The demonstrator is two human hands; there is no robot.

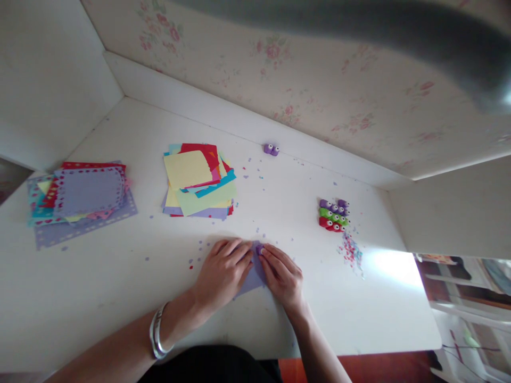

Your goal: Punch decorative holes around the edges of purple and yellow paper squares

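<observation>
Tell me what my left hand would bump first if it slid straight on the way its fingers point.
Your left hand would probably first meet the small purple object at your right hand, close ahead; the exact gap is hard to judge.

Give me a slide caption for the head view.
Left hand on purple paper, right hand gripping a purple piece at the paper's far edge.

The left hand (225,268) lies palm down, fingers (235,250) extended toward the right hand (284,274). The right fingertips (265,252) bunch together, apparently pinching. Both forearms (120,340) converge forward.
</observation>
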